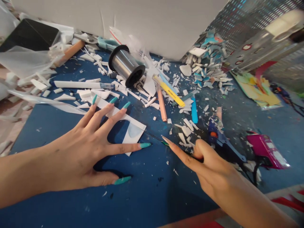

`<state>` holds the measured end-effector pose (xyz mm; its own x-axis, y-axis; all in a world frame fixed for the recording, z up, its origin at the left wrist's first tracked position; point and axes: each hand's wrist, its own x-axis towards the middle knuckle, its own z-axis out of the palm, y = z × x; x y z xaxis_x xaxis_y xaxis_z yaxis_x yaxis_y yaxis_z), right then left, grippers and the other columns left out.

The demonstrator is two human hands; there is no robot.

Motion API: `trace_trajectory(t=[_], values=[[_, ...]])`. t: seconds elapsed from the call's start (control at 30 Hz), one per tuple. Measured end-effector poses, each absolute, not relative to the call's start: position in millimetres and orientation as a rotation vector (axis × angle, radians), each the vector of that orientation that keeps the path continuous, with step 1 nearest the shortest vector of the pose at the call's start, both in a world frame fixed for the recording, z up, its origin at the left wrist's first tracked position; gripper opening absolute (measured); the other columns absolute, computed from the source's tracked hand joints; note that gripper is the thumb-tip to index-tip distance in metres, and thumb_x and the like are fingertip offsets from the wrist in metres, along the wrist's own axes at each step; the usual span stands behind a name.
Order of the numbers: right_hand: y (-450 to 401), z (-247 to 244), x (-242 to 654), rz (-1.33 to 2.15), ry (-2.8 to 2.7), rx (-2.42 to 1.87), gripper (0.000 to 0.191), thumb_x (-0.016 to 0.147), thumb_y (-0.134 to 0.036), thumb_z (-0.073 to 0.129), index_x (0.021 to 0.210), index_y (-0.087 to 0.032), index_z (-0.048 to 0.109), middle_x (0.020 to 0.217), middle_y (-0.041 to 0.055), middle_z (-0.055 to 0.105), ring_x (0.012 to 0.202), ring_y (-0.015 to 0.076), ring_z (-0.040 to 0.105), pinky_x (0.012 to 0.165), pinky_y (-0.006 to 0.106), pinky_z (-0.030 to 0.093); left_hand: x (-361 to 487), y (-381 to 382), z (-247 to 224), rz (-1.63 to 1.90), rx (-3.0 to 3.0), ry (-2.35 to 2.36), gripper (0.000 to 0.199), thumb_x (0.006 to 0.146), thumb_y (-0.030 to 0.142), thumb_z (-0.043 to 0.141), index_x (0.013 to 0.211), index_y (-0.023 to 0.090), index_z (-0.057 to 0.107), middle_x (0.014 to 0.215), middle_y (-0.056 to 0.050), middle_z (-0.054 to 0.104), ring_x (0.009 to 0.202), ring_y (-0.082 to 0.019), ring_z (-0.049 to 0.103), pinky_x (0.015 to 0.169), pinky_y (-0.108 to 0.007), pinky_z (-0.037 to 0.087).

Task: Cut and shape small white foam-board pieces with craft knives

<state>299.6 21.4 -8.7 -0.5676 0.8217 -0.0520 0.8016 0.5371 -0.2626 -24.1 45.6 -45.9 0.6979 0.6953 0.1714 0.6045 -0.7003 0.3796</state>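
My left hand (pixel 87 142) lies with fingers spread, fingertips pressing on a white strip of foam or board (pixel 135 124). Under its right end lies a flat white piece (pixel 133 134) with a pale grey-blue patch; my index finger crosses its lower part. My right hand (pixel 209 164) is closed around a thin craft knife (pixel 155 136), index finger stretched along it. The narrow dark blade points left, its tip at the strip's right end; whether it touches or cuts in is unclear. Most of the handle is hidden by my fingers.
White scraps litter the blue mat (pixel 147 202). Behind the strip are a wire spool (pixel 127 65), a white pen (pixel 78 84), scissors (pixel 104 42) and a yellow cutter (pixel 169 90). A blue glue gun (pixel 220 139) and magenta box (pixel 267 151) lie right; a grey-white panel (pixel 154 25) stands behind.
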Motion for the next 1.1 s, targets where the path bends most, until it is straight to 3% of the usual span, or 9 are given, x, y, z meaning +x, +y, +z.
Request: trace_trajectory(t=[0.23, 0.37, 0.43, 0.53, 0.63, 0.77, 0.83, 1.0, 1.1], values=[[18, 9, 313, 0.203, -2.645, -1.316, 0.067, 0.09, 0.002, 0.034, 0.146, -0.033, 0.045, 0.075, -0.0009, 0.037, 0.053, 0.0093, 0.045, 0.054, 0.021, 0.049, -27, 52, -46, 0.443, 2.668, 0.897, 0.064, 0.082, 0.051, 0.068, 0.14, 0.05, 0.043, 0.166, -0.001, 0.001, 0.141, -0.06, 0.015, 0.095, -0.088, 0.011], [28, 12, 298, 0.206, -2.334, -1.41, 0.056, 0.094, -0.01, 0.049, 0.145, -0.031, 0.046, 0.077, -0.0007, 0.039, 0.06, 0.0115, 0.048, 0.06, 0.026, 0.047, -31, 53, -45, 0.484, 2.621, 0.857, 0.058, 0.081, 0.049, 0.071, 0.136, 0.048, 0.051, 0.165, 0.0, 0.012, 0.143, -0.057, 0.014, 0.1, -0.085, 0.011], [37, 12, 282, 0.392, -2.132, -1.454, 0.043, 0.092, -0.02, 0.057, 0.135, -0.025, 0.057, 0.078, 0.0005, 0.046, 0.062, 0.0126, 0.05, 0.056, 0.026, 0.044, -35, 55, -45, 0.474, 2.615, 0.835, 0.055, 0.081, 0.05, 0.071, 0.133, 0.047, 0.055, 0.165, 0.0, 0.011, 0.144, -0.055, 0.012, 0.103, -0.082, 0.01], [54, 12, 256, 0.78, -1.884, -1.438, 0.017, 0.093, -0.031, 0.058, 0.097, -0.018, 0.069, 0.07, -0.0003, 0.05, 0.053, 0.0095, 0.045, 0.046, 0.024, 0.036, -43, 58, -45, 0.509, 2.615, 0.754, 0.045, 0.084, 0.047, 0.07, 0.128, 0.045, 0.06, 0.166, 0.002, 0.007, 0.147, -0.049, 0.008, 0.11, -0.077, 0.008], [71, 11, 234, 0.964, -1.685, -1.369, 0.023, 0.092, -0.038, 0.06, 0.08, -0.018, 0.062, 0.056, -0.0055, 0.043, 0.042, 0.0062, 0.035, 0.039, 0.023, 0.029, -43, 56, -41, 0.812, 2.578, 0.768, 0.048, 0.086, 0.044, 0.069, 0.132, 0.038, 0.056, 0.16, -0.006, 0.026, 0.145, -0.041, 0.027, 0.114, -0.066, 0.024], [84, 4, 210, 0.998, -1.539, -1.235, 0.03, 0.092, -0.045, 0.06, 0.077, -0.021, 0.053, 0.054, -0.0075, 0.043, 0.038, 0.0051, 0.038, 0.037, 0.022, 0.032, -28, 38, -40, 0.938, 2.528, 1.199, 0.085, 0.083, 0.06, 0.064, 0.147, 0.016, 0.029, 0.126, -0.02, 0.048, 0.117, -0.037, 0.053, 0.096, -0.058, 0.05], [85, -3, 201, 1.033, -1.522, -1.155, 0.031, 0.09, -0.048, 0.061, 0.076, -0.022, 0.05, 0.055, -0.0079, 0.044, 0.038, 0.0055, 0.041, 0.036, 0.021, 0.034, -20, 31, -46, 0.909, 2.555, 1.255, 0.08, 0.088, 0.058, 0.058, 0.144, 0.011, 0.026, 0.12, -0.022, 0.051, 0.108, -0.037, 0.057, 0.086, -0.057, 0.054], [81, -23, 193, 1.021, -1.55, -1.054, 0.027, 0.093, -0.048, 0.057, 0.084, -0.024, 0.049, 0.057, -0.0076, 0.047, 0.04, 0.0074, 0.046, 0.035, 0.022, 0.04, -20, 38, -55, 0.831, 2.359, 1.252, 0.053, 0.092, 0.027, 0.053, 0.137, 0.016, 0.028, 0.106, -0.012, 0.06, 0.092, -0.024, 0.064, 0.078, -0.04, 0.057], [78, -34, 197, 0.892, -1.543, -1.05, 0.026, 0.095, -0.049, 0.052, 0.088, -0.025, 0.049, 0.064, -0.0055, 0.051, 0.047, 0.0084, 0.05, 0.041, 0.023, 0.045, -27, 47, -47, 0.737, 2.269, 1.236, 0.048, 0.091, 0.023, 0.049, 0.135, 0.016, 0.032, 0.1, -0.009, 0.062, 0.084, -0.02, 0.064, 0.074, -0.034, 0.055]])
